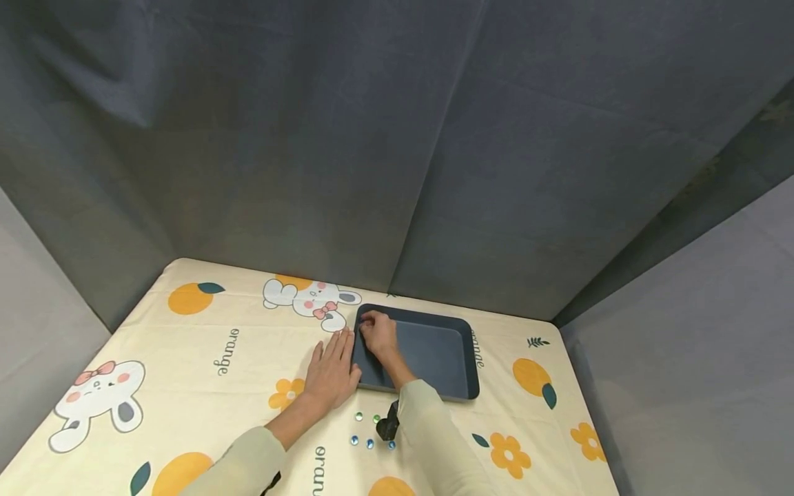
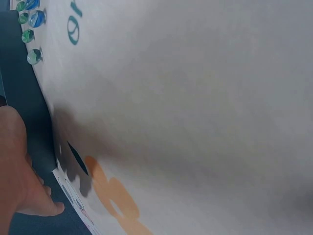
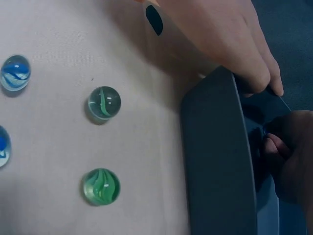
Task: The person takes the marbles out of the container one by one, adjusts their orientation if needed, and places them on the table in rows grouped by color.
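Observation:
A dark grey rectangular tray (image 1: 434,344) lies on the patterned cloth. My left hand (image 1: 333,368) rests flat along its left wall, fingers stretched toward the back. Inside the tray, near its far left corner, is my right hand (image 1: 380,337) with its fingers curled together. Between those fingertips a small blue glint of a marble (image 3: 265,130) shows; most of it is hidden. Glass marbles lie in front of the tray: a clear one with a green streak (image 3: 104,103), a fuller green one (image 3: 101,187) and several blue ones (image 3: 15,73).
A cream cloth (image 1: 248,399) with printed oranges, flowers and rabbits covers the table. Behind it hangs a dark grey curtain (image 1: 310,151), and a lighter grey panel (image 1: 701,331) stands on the right. A black wrist camera (image 1: 388,423) partly covers the marbles in the head view.

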Motion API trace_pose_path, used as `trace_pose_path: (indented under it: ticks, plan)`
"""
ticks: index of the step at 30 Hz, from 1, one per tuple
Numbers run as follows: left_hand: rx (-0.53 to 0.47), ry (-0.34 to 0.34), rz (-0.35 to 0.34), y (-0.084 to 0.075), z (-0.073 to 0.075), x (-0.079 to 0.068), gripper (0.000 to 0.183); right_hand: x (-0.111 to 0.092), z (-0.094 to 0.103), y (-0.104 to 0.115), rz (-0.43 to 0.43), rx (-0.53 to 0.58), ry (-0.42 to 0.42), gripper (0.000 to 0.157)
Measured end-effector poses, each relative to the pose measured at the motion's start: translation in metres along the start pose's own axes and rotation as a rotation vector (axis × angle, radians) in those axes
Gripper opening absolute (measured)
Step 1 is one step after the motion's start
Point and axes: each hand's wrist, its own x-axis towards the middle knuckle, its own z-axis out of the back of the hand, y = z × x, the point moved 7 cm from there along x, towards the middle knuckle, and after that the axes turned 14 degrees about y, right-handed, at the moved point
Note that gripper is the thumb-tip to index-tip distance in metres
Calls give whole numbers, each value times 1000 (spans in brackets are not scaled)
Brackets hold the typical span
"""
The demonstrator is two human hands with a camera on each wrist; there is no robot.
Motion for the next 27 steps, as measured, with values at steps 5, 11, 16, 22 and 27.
trace_pose_path:
  ticks: [5, 11, 16, 22, 27]
  plan:
    - [4, 7, -5, 0, -1, 0, 66, -2, -1, -1, -1, 24, -2, 16]
    - [-2, 6, -3, 0, 0, 0, 66, -5, -3, -1, 15, 14, -16, 14]
    - [-5, 6, -1, -1, 0, 0, 65, -9, -4, -1, 53, 9, -5, 12]
    - [-6, 3, -2, -1, 1, 0, 66, -15, 2, -4, 90, 16, 38, 12]
    - [5, 15, 6, 0, 0, -1, 65, -27, 13, -8, 159, 26, 40, 10]
